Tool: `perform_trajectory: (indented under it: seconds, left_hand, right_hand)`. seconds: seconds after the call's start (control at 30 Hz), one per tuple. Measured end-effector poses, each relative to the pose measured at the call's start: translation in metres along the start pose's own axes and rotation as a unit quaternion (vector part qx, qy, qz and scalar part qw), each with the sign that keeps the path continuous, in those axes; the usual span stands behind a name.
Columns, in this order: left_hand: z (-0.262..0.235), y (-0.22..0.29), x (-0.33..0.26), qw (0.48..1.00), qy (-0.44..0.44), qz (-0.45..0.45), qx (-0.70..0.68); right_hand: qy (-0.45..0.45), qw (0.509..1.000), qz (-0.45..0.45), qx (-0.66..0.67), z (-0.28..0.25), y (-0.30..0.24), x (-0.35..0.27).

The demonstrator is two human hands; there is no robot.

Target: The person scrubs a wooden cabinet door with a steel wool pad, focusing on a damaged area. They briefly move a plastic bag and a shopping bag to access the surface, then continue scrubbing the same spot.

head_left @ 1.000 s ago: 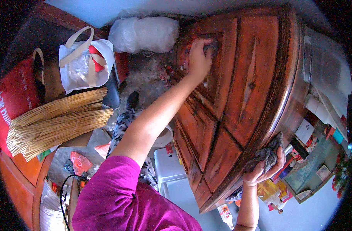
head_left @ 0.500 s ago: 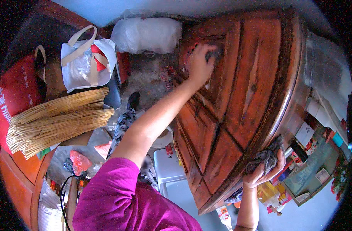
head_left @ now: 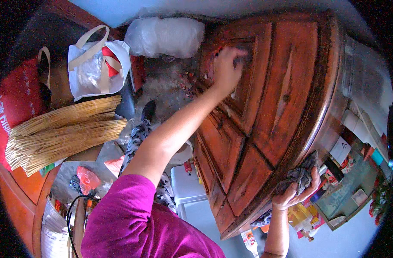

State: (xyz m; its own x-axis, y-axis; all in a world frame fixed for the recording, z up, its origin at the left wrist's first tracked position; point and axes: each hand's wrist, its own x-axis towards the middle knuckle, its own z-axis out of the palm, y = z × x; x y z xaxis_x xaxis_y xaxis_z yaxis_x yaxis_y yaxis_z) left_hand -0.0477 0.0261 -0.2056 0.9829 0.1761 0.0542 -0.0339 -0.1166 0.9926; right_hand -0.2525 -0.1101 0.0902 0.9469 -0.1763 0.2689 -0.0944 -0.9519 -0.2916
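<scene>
A large reddish-brown wooden cabinet [head_left: 291, 92] with panelled faces slants across the right half of the view. Bent fingers of my left hand [head_left: 226, 71] are closed at its far recessed panel, slightly blurred. Something dark shows beside the fingertips, too small and smeared to name. At the cabinet's near right edge, my right hand [head_left: 291, 198] holds a crumpled dark grey cloth [head_left: 300, 177], which touches the rim of the top. Small reddish things beside my left hand are hard to make out.
On the left are a bundle of straw-coloured sticks [head_left: 67, 131], a white tote bag [head_left: 80, 88] and a red bag [head_left: 20, 99]. A plastic-wrapped bulky bundle [head_left: 164, 36] lies behind. Pale grey boxes [head_left: 188, 191] stand below the cabinet, and a cluttered tray [head_left: 349, 189] is at right.
My left hand has shifted slightly over the panel, its fingers more blurred now. My right hand and the cloth stay nearly where they were. The whole view has tilted a little.
</scene>
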Motion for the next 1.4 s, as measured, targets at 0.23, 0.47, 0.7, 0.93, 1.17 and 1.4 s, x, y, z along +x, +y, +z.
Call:
perform_trajectory:
  seconds: [0.23, 0.47, 0.7, 0.93, 1.17, 1.4]
  left_hand:
    - [-0.015, 0.019, -0.074, 0.996, -0.077, 0.016, 0.042]
    - [0.000, 0.001, 0.012, 0.999, -0.013, -0.021, 0.025]
    - [-0.038, 0.024, -0.110, 0.980, -0.183, -0.083, 0.011]
    - [0.006, -0.013, -0.012, 0.997, -0.013, -0.032, 0.066]
    - [-0.041, 0.018, -0.111, 0.968, -0.214, -0.125, 0.040]
    - [0.006, -0.004, -0.004, 0.999, -0.012, 0.012, 0.039]
  right_hand:
    - [0.048, 0.995, 0.044, 0.071, 0.004, -0.012, 0.000]
    - [0.038, 0.998, 0.041, 0.042, 0.006, -0.006, 0.003]
    - [0.039, 0.997, 0.025, 0.054, 0.004, -0.006, 0.001]
    - [0.035, 0.999, 0.018, 0.025, 0.002, -0.002, 0.001]
    - [0.035, 0.999, 0.032, 0.014, 0.001, -0.005, -0.002]
    - [0.037, 0.998, 0.040, 0.027, 0.003, -0.005, 0.000]
